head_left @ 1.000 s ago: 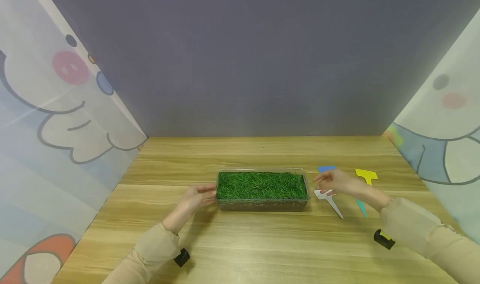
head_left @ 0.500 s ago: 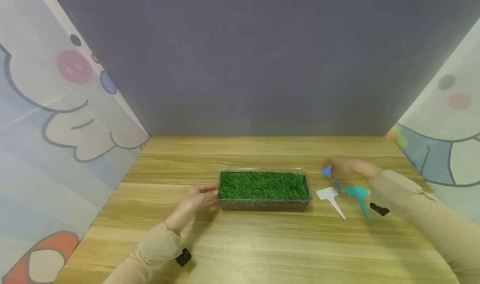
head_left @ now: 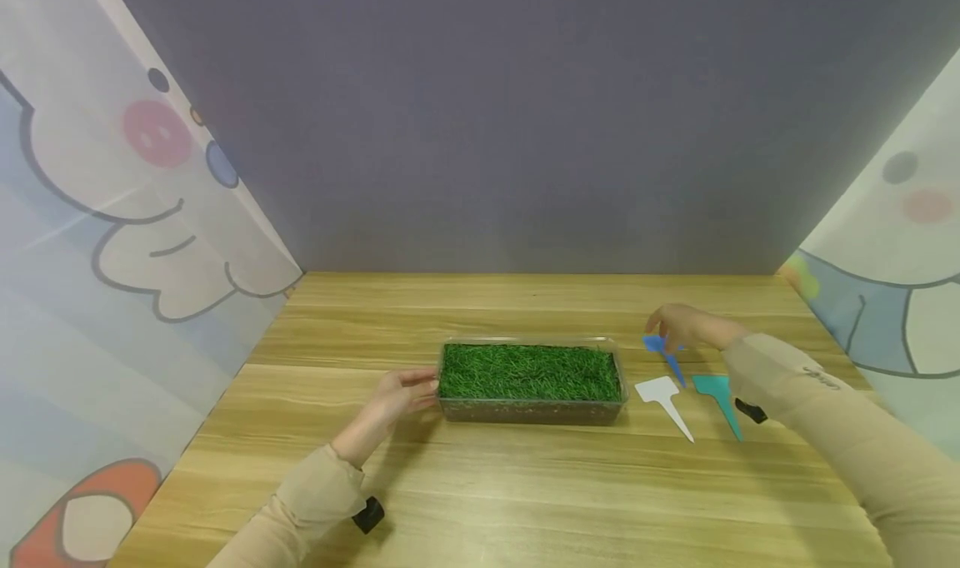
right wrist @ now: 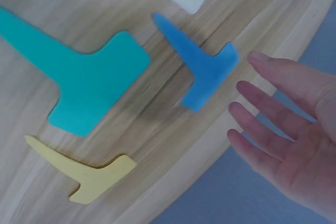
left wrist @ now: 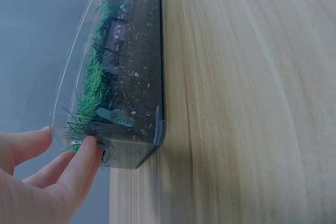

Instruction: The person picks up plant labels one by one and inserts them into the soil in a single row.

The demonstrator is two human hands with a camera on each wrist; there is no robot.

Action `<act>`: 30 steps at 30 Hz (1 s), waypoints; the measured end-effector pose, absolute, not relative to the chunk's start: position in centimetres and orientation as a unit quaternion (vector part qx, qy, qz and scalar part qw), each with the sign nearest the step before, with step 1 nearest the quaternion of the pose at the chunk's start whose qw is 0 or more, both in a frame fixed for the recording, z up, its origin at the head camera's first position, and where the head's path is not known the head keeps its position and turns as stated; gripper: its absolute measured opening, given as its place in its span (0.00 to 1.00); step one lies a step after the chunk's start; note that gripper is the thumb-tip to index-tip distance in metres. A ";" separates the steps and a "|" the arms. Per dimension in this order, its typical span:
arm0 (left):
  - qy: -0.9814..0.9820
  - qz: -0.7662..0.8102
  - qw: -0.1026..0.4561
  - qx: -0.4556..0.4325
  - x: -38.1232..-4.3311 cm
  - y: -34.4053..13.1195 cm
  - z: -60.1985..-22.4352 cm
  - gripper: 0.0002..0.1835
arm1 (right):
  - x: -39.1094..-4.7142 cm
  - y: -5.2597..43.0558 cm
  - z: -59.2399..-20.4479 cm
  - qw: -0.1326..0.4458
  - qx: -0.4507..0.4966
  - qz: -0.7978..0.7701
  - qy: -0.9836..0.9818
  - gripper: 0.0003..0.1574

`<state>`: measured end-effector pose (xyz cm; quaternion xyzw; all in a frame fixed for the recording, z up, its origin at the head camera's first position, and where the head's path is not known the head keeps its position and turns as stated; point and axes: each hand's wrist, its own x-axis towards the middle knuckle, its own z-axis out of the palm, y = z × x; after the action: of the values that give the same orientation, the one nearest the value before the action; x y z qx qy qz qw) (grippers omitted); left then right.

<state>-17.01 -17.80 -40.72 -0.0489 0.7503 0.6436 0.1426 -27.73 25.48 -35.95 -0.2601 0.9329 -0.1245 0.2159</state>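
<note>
A clear rectangular planter box (head_left: pixel 532 411) with dark soil and green grass (head_left: pixel 528 371) stands mid-table. At its left end my left hand (head_left: pixel 396 395) lies with fairly straight fingers; in the left wrist view the fingertips (left wrist: pixel 88 148) touch the end wall and the thumb is at the rim. Over a blue T-shaped plant label (right wrist: pixel 202 72) hovers my right hand (head_left: pixel 678 326), fingers spread and nothing in them. A white plant label (head_left: pixel 660 391) and a teal one (head_left: pixel 716 389) lie nearer. The yellow plant label (right wrist: pixel 94 177) is hidden by the right arm in the head view.
The wooden table (head_left: pixel 525 493) meets a dark grey panel (head_left: pixel 525 135) at the back. Printed cartoon sheets (head_left: pixel 120 243) flank both sides. A black wrist-worn device (head_left: pixel 368 515) shows under the left sleeve.
My right hand has moved away from the white plant label, back and right to the blue one, uncovering the white and teal labels and covering the yellow. The left hand stays put.
</note>
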 end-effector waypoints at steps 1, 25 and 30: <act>0.751 0.643 0.141 -0.051 -17.0 -17.8 -40.7 0.23 | -27.8 25.5 -36.0 0.209 -0.264 -0.121 0.934 0.25; 0.735 0.661 0.126 -0.085 -16.8 -17.3 -40.5 0.20 | -28.4 27.4 -38.8 0.174 -0.280 -0.147 0.933 0.25; 0.737 0.659 0.123 -0.086 -16.8 -17.3 -40.6 0.20 | -28.8 27.4 -39.3 0.181 -0.285 -0.149 0.929 0.25</act>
<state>-16.84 -17.33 -40.60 -0.0860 0.7369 0.6592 0.1228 -28.76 27.44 -39.28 -0.2849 0.9293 -0.1493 0.1813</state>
